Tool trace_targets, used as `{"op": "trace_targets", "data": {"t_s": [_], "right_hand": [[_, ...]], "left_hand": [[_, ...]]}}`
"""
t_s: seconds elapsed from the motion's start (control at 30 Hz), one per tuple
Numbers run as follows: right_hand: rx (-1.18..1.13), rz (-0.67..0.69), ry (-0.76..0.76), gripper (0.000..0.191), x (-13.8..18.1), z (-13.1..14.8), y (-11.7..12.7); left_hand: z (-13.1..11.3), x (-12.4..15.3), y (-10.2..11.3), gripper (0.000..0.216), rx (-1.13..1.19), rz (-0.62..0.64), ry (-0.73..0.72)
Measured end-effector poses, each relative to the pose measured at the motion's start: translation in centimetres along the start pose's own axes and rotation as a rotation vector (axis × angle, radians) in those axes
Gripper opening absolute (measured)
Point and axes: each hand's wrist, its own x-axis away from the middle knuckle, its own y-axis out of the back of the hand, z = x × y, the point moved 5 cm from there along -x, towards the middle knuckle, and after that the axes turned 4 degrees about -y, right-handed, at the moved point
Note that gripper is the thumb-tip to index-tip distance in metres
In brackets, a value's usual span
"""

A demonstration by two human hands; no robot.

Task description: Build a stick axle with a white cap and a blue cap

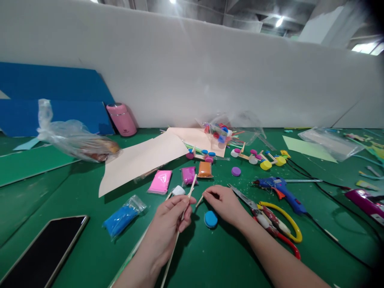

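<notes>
My left hand (pixel 177 214) is closed round a long thin wooden stick (pixel 171 256), whose upper end pokes out above the fingers. Between finger and thumb, my right hand (pixel 220 202) pinches a short piece of wooden stick (pixel 199 201), slanting down to the left, apart from the long one. A blue round cap (pixel 211 219) lies just below my right hand. Beyond my left hand is a white lump (pixel 179 191), partly covered. Scissors (pixel 264 218) with red and yellow handles lie beside my right forearm. Packets of pink (pixel 161 181), purple (pixel 189 175) and orange (pixel 205 169) clay sit ahead.
A blue glue gun (pixel 282 190) with a black cord lies right. Small wheeled stick models (pixel 255 156), a purple cap (pixel 236 171) and pale paper (pixel 147 158) are farther back. At left are a phone (pixel 45 252), blue clay packet (pixel 123 216), plastic bag (pixel 75 138) and pink flask (pixel 122 120).
</notes>
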Motion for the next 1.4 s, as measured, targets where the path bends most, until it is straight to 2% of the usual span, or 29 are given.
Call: {"op": "trace_targets", "data": {"t_s": [0.13, 0.3, 0.37, 0.47, 0.57, 0.73, 0.87, 0.97, 1.07, 1.17, 1.3, 1.4], "right_hand": [[0.093, -0.002, -0.028, 0.018, -0.2, 0.1, 0.0], [0.159, -0.097, -0.08, 0.024, 1.6, 0.3, 3.9], [0.196, -0.154, -0.136, 0.024, 3.6, -0.8, 6.2], [0.349, -0.157, -0.268, 0.027, 7.5, -4.0, 9.1], [0.503, -0.109, -0.263, 0.036, 10.7, -6.5, 10.4], [0.581, -0.003, -0.326, 0.05, 12.2, -8.2, 10.0], [0.564, -0.023, -0.444, 0.043, 11.8, -8.5, 10.3], [0.447, -0.048, -0.435, 0.039, 12.0, -8.4, 10.6], [0.287, -0.06, -0.323, 0.038, 12.3, -7.2, 10.4], [0.174, -0.015, -0.233, 0.038, 12.4, -5.4, 9.4], [0.064, 0.027, -0.185, 0.049, 12.1, -2.9, 7.6], [-0.008, 0.011, -0.185, 0.059, 11.9, -1.8, 6.6]], "left_hand": [[0.1, -0.2, 0.1, 0.012, 0.0, -0.003, 0.003], [0.5, -0.3, -0.1, 0.016, 0.004, 0.055, 0.022], [0.6, -0.2, -0.2, 0.015, 0.012, 0.069, 0.037], [0.5, 0.0, -0.3, 0.014, 0.014, 0.082, 0.036], [0.3, 0.1, -0.5, 0.016, 0.019, 0.1, 0.027], [0.1, 0.2, -0.7, 0.018, 0.004, 0.083, 0.013], [0.0, 0.3, -0.8, 0.019, -0.019, 0.068, -0.021], [-0.1, 0.5, -0.9, 0.02, -0.055, 0.072, -0.04], [-0.3, 0.8, -1.1, 0.023, -0.102, 0.086, -0.073], [-0.4, 1.1, -1.1, 0.024, -0.157, 0.102, -0.111], [-0.5, 1.5, -0.8, 0.023, -0.265, 0.092, -0.158], [-1.2, 2.0, -0.8, 0.019, -0.409, 0.073, -0.264]]}}
